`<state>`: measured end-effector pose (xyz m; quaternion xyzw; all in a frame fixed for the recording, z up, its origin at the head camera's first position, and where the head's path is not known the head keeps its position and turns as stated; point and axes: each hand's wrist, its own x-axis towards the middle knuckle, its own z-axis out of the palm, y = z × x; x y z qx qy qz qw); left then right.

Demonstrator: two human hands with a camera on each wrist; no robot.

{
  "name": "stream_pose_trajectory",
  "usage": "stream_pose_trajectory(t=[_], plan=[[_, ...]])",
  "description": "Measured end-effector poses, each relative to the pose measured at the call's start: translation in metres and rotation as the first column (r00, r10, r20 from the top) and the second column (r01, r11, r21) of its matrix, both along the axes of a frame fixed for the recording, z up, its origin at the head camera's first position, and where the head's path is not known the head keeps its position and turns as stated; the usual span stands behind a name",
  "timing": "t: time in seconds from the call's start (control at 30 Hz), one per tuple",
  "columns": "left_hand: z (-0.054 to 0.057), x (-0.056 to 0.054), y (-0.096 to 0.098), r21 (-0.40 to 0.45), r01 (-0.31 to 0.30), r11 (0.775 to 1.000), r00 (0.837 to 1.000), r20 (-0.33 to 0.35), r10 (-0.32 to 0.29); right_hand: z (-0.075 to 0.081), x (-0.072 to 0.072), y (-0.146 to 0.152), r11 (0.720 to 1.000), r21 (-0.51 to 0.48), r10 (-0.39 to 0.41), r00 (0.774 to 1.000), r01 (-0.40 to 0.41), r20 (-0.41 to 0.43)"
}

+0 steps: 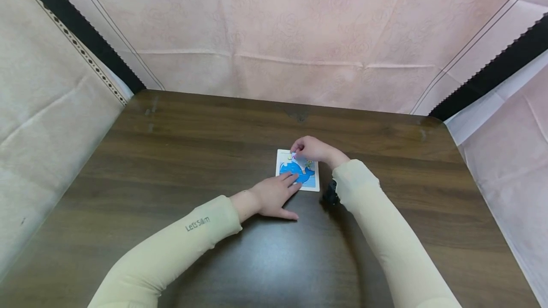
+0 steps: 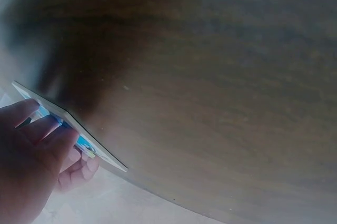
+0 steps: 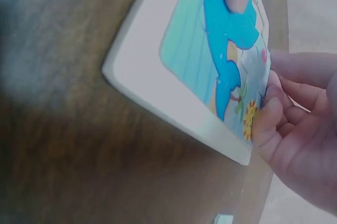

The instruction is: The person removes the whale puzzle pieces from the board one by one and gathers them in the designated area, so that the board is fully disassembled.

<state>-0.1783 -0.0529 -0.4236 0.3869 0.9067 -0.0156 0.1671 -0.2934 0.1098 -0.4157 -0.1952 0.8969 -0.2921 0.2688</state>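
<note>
A small white-bordered picture puzzle (image 1: 316, 187) with a blue whale lies on the brown wooden table. My left hand (image 1: 274, 196) rests its spread fingertips on the puzzle's lower left, over the whale. At the top edge, my right hand (image 1: 314, 149) has its fingers curled and pinches a pale puzzle piece (image 3: 259, 63) with a pink spot. Beside that piece, a tan gap (image 3: 231, 51) shows next to the whale's blue. A yellow lion-like figure (image 3: 249, 121) is printed near the right thumb. In the left wrist view, the puzzle's edge (image 2: 100, 150) is seen from the side.
The wooden table (image 1: 205, 132) extends around the puzzle on all sides. Pale pink patterned cloth (image 1: 274, 23) hangs behind the far edge and at both sides. A black wrist camera (image 1: 331, 194) sits under the right sleeve.
</note>
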Motion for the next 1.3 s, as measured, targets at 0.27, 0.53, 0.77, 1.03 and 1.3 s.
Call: stream_pose_trajectory(t=[0.27, 0.53, 0.77, 1.03, 1.3], plan=[[-0.001, -0.001, 0.001, 0.008, 0.011, 1.000, 1.000, -0.015, -0.011, 0.003, 0.000, -0.001, 1.000, 0.009, -0.013, 1.000, 0.013, -0.012], [-0.001, -0.002, 0.000, 0.016, 0.017, 1.000, 1.000, -0.011, -0.017, 0.003, -0.001, -0.005, 1.000, 0.011, -0.026, 0.999, 0.026, -0.042], [-0.001, -0.001, -0.001, 0.017, 0.015, 1.000, 1.000, -0.009, -0.015, 0.002, 0.001, -0.003, 1.000, 0.018, -0.018, 0.997, 0.019, -0.070], [-0.002, -0.001, 0.000, 0.009, 0.007, 1.000, 1.000, 0.005, -0.007, 0.001, -0.001, 0.006, 0.995, 0.021, -0.097, 0.995, 0.098, -0.012], [-0.002, -0.001, 0.000, 0.005, 0.001, 1.000, 1.000, 0.010, -0.001, 0.003, 0.000, 0.008, 0.994, 0.019, -0.105, 0.994, 0.105, 0.003]])
